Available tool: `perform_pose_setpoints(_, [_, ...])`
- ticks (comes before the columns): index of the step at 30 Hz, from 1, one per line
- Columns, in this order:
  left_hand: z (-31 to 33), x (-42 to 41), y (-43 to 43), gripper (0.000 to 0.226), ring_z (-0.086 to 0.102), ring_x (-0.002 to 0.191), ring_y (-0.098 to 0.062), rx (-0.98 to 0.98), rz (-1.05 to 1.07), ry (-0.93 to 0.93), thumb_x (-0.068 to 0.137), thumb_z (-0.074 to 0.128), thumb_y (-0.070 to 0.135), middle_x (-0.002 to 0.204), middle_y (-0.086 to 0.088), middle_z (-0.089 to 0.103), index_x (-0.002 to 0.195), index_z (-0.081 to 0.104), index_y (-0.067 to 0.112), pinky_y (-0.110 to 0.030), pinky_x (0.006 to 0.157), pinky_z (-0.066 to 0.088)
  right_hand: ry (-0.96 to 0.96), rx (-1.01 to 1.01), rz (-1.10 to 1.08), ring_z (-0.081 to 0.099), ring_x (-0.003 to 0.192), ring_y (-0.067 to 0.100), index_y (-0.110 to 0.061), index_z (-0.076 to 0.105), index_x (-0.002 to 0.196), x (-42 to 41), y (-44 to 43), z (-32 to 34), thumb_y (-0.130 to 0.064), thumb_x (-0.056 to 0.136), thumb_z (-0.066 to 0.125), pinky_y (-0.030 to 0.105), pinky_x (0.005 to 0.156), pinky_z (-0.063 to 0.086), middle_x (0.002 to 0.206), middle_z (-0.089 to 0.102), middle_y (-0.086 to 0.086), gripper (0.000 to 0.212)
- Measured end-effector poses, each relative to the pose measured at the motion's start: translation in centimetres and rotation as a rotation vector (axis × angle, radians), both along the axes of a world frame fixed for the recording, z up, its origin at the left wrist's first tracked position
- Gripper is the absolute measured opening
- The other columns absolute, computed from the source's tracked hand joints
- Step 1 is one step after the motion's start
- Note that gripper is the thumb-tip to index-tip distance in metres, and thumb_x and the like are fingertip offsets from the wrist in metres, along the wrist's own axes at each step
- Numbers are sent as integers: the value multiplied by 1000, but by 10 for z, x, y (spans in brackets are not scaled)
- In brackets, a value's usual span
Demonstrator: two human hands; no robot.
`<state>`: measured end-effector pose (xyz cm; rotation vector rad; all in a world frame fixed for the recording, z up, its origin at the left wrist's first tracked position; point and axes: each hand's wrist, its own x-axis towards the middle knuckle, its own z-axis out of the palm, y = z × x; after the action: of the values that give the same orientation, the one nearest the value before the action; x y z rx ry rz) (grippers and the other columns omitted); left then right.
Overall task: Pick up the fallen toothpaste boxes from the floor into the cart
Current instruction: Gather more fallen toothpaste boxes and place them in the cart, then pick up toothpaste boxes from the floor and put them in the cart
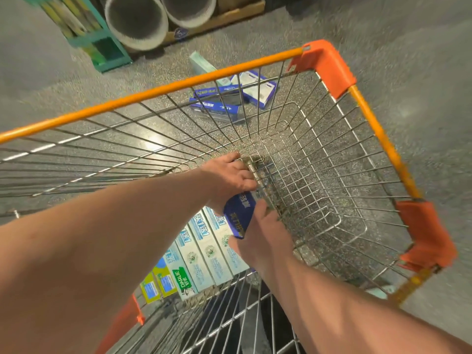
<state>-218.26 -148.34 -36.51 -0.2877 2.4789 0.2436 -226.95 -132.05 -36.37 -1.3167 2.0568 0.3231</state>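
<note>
- Bare forearms nearest in the head view, stretched from the two lower corners and meeting low inside the wire shopping cart [153, 91].
- Left hand [229, 176] curled over the far end of a dark blue toothpaste box [240, 217]. Right hand [265, 236] clasping its near end, thumb along the side, other fingers hidden beneath.
- Box tilted just above the cart's wire bottom, beside a row already laid there: pale blue-and-white boxes [212, 247], a green Darlie box [184, 279], yellow boxes [157, 286].
- Visible through the front mesh, out on the speckled floor [76, 80]: two blue boxes [217, 104], a white-and-blue box [258, 90] touching them, and a pale green box [201, 63] just beyond. None in the cart yet.
- Farther back, grey tubes [138, 21] and a green rack [97, 44].
- Step in hand, judging by the grip: setting this box down next to the row.
- Next move calls for laying it flat alongside its neighbours, loosening both hands, then reaching past the cart's front for the floor pile.
- Task looks partway done, with several boxes left to collect.
</note>
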Motion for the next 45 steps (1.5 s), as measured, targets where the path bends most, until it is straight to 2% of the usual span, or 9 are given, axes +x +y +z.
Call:
perform_pose_setpoints(7, [7, 5, 4, 96, 30, 146, -20, -4, 11, -33, 61, 81, 70, 144, 15, 47, 143, 43, 37, -53, 125, -1, -28, -7, 12, 61, 78, 30, -16, 21, 139, -2, -5, 0, -72, 77, 54, 35, 62, 47, 108, 53, 9, 90])
perform_pose_setpoints(11, [13, 2, 7, 113, 2, 156, -23, -16, 55, -59, 65, 79, 74, 167, 8, 21, 157, 29, 31, -55, 122, -7, 21, 19, 72, 58, 78, 23, -20, 35, 124, -5, -11, 5, -79, 79, 45, 35, 63, 47, 101, 51, 3, 76])
perform_pose_setpoints(15, [39, 6, 10, 117, 0, 156, -23, 11, 130, -82, 69, 83, 64, 170, 5, 8, 160, 20, 27, -52, 125, 4, 50, 20, 114, 55, 77, 20, -24, 41, 121, -3, -17, 26, -74, 80, 14, 34, 63, 46, 98, 51, 1, 70])
perform_pose_setpoints(19, [82, 14, 9, 114, 26, 151, -24, 37, 191, -125, 65, 87, 62, 165, 3, 27, 156, 28, 27, -45, 119, 30, 2, 21, 23, 58, 92, 27, -16, 37, 110, -16, -12, 81, -59, 94, 49, 38, 75, 42, 97, 49, 3, 48])
perform_pose_setpoints(22, [129, 16, 11, 98, 55, 126, -25, 22, 243, -125, 69, 82, 64, 148, 5, 49, 149, 38, 29, -36, 96, 51, 5, 66, 46, 61, 110, 32, -11, 36, 124, -30, -12, 127, -47, 102, 48, 44, 87, 48, 120, 59, 11, 44])
perform_pose_setpoints(27, [218, 7, 22, 79, 58, 123, -25, -74, 222, -29, 83, 66, 67, 143, 4, 53, 147, 41, 30, -41, 98, 51, 8, -89, -12, 59, 120, 37, -15, 34, 138, -48, 5, 210, -56, 96, 57, 43, 92, 47, 131, 58, 17, 63])
perform_pose_setpoints(36, [363, -77, 89, 74, 55, 126, -26, -144, 59, 89, 86, 62, 66, 141, -1, 55, 149, 40, 32, -40, 104, 45, 16, -317, -249, 63, 111, 35, -19, 52, 134, -105, 95, 337, -55, 90, 64, 40, 91, 53, 120, 66, 13, 59])
perform_pose_setpoints(40, [396, -123, 147, 75, 58, 121, -26, -136, -18, 111, 89, 61, 64, 143, 0, 53, 151, 38, 28, -35, 87, 51, 59, -347, -345, 61, 116, 31, -24, 48, 146, -140, 165, 374, -59, 91, 61, 33, 89, 50, 131, 65, 9, 67])
perform_pose_setpoints(45, [408, -178, 240, 79, 50, 133, -30, -88, -122, 117, 91, 64, 59, 151, -8, 47, 155, 34, 23, -37, 105, 44, 87, -321, -464, 57, 124, 31, -19, 47, 148, -178, 260, 396, -57, 92, 61, 34, 96, 47, 134, 63, 11, 69])
